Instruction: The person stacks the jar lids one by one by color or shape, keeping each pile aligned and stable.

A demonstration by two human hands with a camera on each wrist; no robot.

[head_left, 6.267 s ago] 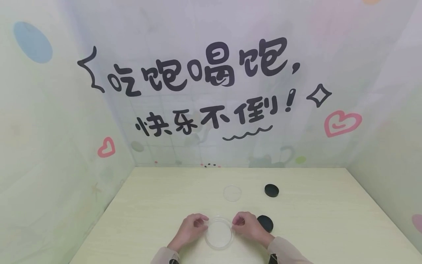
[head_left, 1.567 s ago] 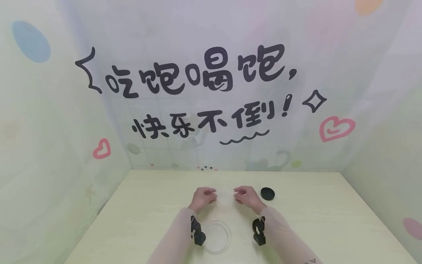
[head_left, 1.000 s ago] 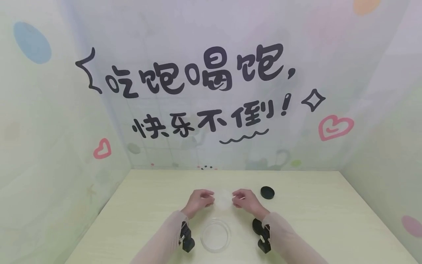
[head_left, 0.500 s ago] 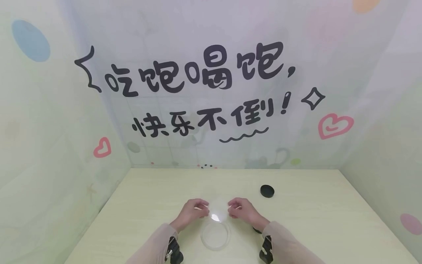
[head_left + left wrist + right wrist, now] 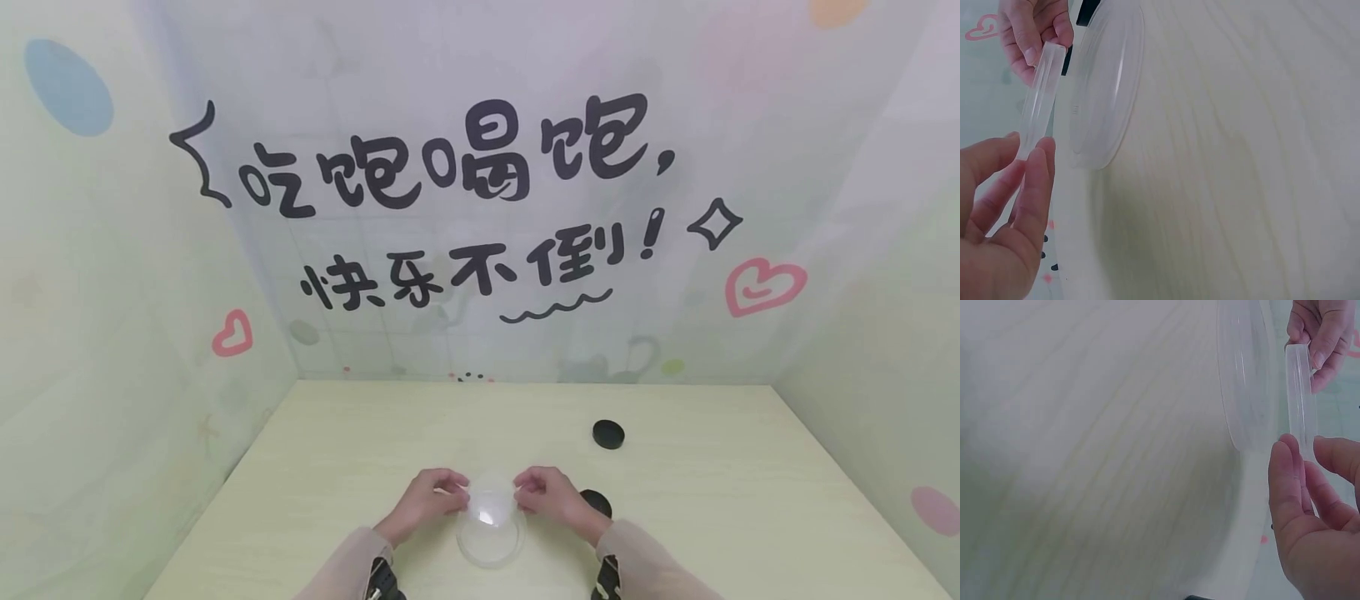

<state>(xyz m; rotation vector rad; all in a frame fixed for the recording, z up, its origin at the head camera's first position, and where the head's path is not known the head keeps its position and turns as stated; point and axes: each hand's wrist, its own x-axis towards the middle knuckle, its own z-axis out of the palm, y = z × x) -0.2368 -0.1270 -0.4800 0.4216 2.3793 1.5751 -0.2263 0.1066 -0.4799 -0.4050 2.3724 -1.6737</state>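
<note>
Both hands hold a small clear petri dish (image 5: 491, 492) between them, tilted, with light glinting off it. My left hand (image 5: 423, 504) pinches its left edge between thumb and fingers, and my right hand (image 5: 553, 502) pinches the right edge. In the left wrist view the small dish (image 5: 1042, 100) shows edge-on. A larger clear petri dish (image 5: 491, 557) stands on the table just below and nearer the body; the small one overlaps its far part in the head view. The right wrist view shows a gap between the larger dish (image 5: 1244, 375) and the small dish (image 5: 1300, 394).
One black round shallow lid or dish (image 5: 608, 434) lies farther back on the right of the light wooden table (image 5: 360, 433). Another black round piece (image 5: 597, 503) is partly hidden behind the right wrist. Printed fabric walls (image 5: 112, 333) enclose the table's back and sides.
Earlier, both hands touched the larger dish while the small one lay behind it. They then took hold of the small dish and brought it toward the body, over the larger dish's far edge.
</note>
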